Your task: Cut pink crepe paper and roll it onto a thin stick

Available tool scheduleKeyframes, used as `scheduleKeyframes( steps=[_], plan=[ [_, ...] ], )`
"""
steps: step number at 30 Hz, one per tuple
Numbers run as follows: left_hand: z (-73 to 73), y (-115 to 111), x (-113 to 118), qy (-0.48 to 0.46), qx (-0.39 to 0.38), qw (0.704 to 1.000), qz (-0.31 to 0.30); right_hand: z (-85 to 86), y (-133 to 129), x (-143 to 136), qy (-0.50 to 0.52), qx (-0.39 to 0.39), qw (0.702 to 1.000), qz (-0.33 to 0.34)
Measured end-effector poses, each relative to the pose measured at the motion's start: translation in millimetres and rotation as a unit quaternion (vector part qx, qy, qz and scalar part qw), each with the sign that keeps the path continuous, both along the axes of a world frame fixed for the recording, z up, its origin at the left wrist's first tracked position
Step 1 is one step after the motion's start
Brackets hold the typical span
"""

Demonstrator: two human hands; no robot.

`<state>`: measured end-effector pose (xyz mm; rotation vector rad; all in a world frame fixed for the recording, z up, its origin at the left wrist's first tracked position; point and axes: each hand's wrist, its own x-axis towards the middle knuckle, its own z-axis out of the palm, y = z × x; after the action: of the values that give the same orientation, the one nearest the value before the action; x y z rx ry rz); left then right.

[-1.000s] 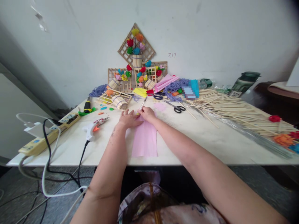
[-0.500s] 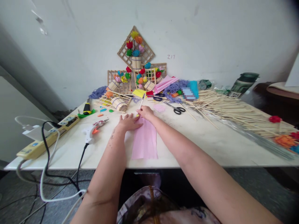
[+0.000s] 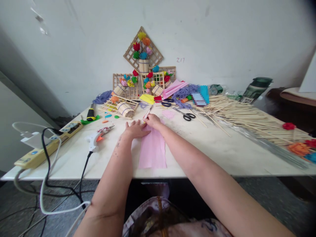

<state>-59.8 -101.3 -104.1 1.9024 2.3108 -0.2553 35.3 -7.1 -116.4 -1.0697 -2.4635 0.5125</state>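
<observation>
A strip of pink crepe paper [image 3: 153, 151] lies flat on the table in front of me, its long side running toward my body. My left hand [image 3: 135, 130] rests open on the paper's far left edge, fingers spread, partly on the tabletop. Beside its fingertips, my right hand [image 3: 153, 121] is closed round a slim pen [image 3: 148, 112], tilted with its upper end away from me. A small yellow bit shows between the two hands, too covered to make out. The pen's tip is hidden by the fingers.
A glue gun [image 3: 93, 140] and a power strip [image 3: 49, 148] with cables are at left, near a utility knife [image 3: 91, 113]. Black-handled scissors [image 3: 189, 116] lie beyond my right hand. Wooden sticks [image 3: 234, 112] spread rightward. Lattice frames with paper flowers [image 3: 143, 49] stand at the back.
My right hand has shifted slightly left and nearer with the pen, which now leans over more. The left hand stays on the paper.
</observation>
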Motion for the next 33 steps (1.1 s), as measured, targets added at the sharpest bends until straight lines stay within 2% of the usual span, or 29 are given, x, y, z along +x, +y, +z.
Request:
scheduleKeyframes(
  steps=[7,19,33],
  plan=[
    [2.8,-2.0,4.0,0.003,-0.001,1.000,0.005,-0.3,1.1,-3.7,-0.024,0.012,0.999,-0.020],
    [-2.5,1.3,0.8,0.001,0.002,1.000,0.008,-3.4,0.0,-7.4,-0.042,0.052,0.998,-0.013],
    [-4.4,2.9,-0.8,-0.011,0.002,1.000,0.010,-2.7,-2.3,-8.4,-0.049,0.052,0.997,-0.019]
  ],
)
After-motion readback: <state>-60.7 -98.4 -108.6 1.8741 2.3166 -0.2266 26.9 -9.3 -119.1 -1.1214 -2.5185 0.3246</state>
